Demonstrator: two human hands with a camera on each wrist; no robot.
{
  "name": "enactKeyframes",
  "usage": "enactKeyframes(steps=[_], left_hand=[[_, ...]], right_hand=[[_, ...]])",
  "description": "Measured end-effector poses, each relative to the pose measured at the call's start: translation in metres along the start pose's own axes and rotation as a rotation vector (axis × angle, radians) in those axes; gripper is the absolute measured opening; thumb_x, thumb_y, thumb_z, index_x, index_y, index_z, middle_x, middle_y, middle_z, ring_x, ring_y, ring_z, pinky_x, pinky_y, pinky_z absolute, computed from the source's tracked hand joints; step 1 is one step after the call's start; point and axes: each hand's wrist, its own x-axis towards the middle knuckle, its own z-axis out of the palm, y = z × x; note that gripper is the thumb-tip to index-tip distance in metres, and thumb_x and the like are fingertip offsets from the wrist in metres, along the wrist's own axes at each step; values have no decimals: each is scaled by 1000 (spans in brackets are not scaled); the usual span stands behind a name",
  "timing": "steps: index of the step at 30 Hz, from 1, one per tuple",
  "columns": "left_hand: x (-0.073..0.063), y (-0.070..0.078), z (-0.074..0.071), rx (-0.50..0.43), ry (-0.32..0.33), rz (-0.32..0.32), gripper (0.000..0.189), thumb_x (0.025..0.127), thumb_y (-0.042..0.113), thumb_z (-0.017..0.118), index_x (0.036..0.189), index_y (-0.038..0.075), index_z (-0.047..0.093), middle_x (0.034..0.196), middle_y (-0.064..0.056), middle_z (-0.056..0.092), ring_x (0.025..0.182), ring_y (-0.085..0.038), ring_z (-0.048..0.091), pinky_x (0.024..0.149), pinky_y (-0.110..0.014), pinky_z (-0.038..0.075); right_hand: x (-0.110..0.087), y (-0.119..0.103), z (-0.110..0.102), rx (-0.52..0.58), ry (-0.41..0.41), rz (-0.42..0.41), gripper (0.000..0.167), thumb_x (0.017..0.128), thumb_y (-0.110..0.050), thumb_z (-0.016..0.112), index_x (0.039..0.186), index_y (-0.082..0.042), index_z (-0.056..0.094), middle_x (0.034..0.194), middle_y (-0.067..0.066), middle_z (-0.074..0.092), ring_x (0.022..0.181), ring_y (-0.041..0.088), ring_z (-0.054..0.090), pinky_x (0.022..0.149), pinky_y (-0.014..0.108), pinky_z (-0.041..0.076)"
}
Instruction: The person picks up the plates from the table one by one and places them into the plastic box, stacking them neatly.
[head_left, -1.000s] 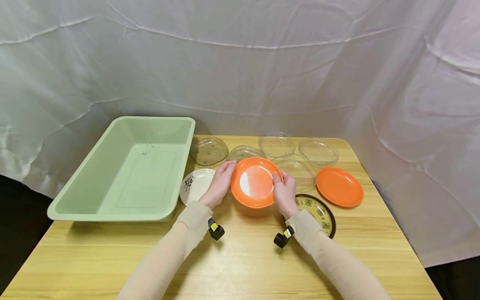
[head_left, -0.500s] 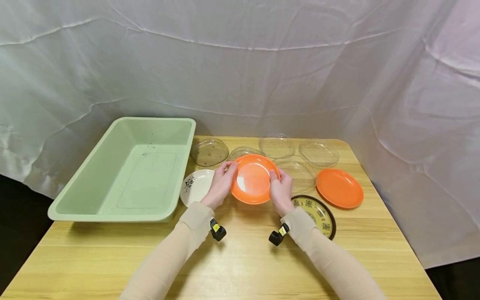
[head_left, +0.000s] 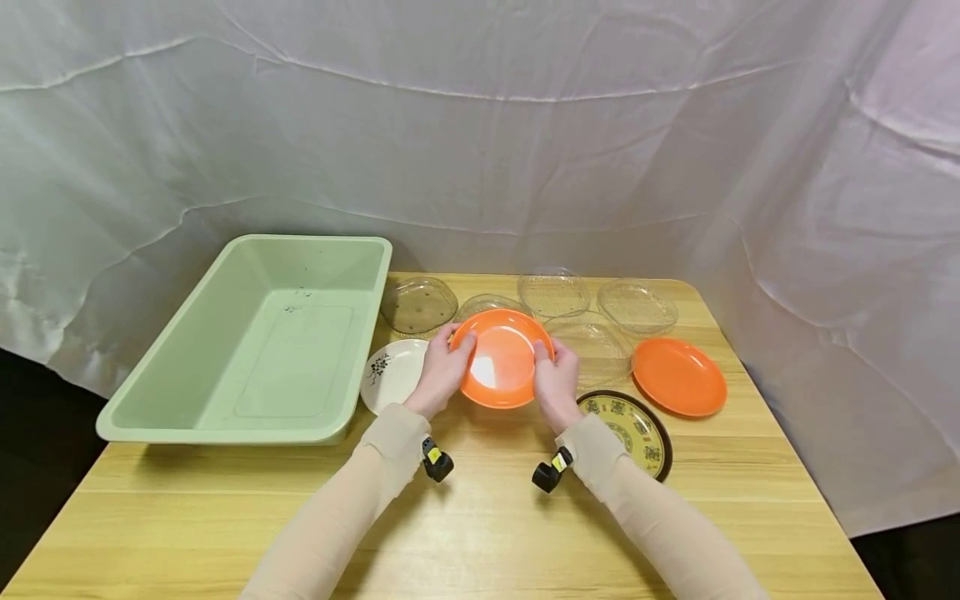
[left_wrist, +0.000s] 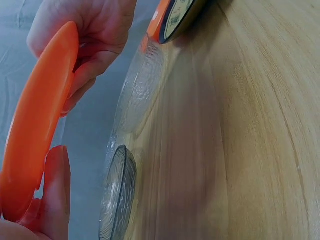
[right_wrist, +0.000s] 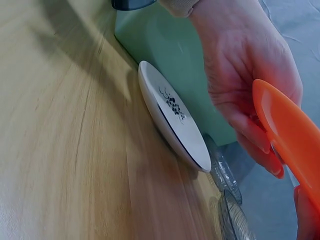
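An orange plate (head_left: 504,367) is held up over the table between both hands, its face tilted toward me. My left hand (head_left: 441,372) grips its left rim, thumb on top and fingers underneath. On the opposite rim my right hand (head_left: 557,383) grips it the same way. Both wrist views show the orange plate (left_wrist: 37,120) well above the wooden surface. A white plate (head_left: 390,379) with a dark floral print lies beside the left hand. Close to the right wrist is a yellow patterned plate (head_left: 637,433) with a dark rim, partly covered by the sleeve.
A large green basin (head_left: 300,358) stands at the left of the table (head_left: 480,517). Several clear dishes lie along the back, among them a round glass dish (head_left: 420,305) by the basin. Another orange plate (head_left: 678,377) lies at the right. A pale curtain (head_left: 480,125) hangs behind.
Both hands have shifted the held orange plate slightly left. The right hand and wrist have moved left, uncovering more of the yellow patterned plate. The things on the table stay put.
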Motion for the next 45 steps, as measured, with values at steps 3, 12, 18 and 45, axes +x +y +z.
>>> enactKeyframes(steps=[3, 12, 18, 45], left_hand=[[0, 0, 1, 1, 10, 6, 32, 103, 27, 57, 130, 9, 59, 128, -15, 63, 107, -24, 63, 85, -32, 58], [0, -3, 1, -7, 9, 33, 28, 104, 21, 54, 128, 7, 60, 125, -17, 64, 106, -23, 64, 93, -38, 59], [1, -3, 1, 39, 9, 41, 28, 105, 21, 52, 128, 7, 60, 124, -17, 64, 103, -22, 65, 89, -34, 59], [3, 52, -24, 109, -17, 83, 35, 106, 22, 52, 136, 5, 55, 121, -18, 64, 96, -25, 67, 85, -37, 62]], right_hand=[[-1, 0, 1, -16, -8, -1, 35, 106, -13, 46, 133, 5, 59, 116, 29, 66, 77, 10, 67, 69, 22, 62], [-3, 1, 4, -49, -1, -39, 34, 106, -13, 46, 130, 5, 62, 119, 28, 67, 88, 16, 68, 74, 20, 61], [-4, 2, 3, -32, -11, -35, 35, 107, -14, 44, 131, 4, 62, 116, 29, 68, 84, 14, 70, 73, 21, 62], [-20, -41, 1, 167, -78, -70, 43, 107, -33, 38, 119, -5, 68, 95, 5, 70, 77, 13, 72, 67, 34, 64]])
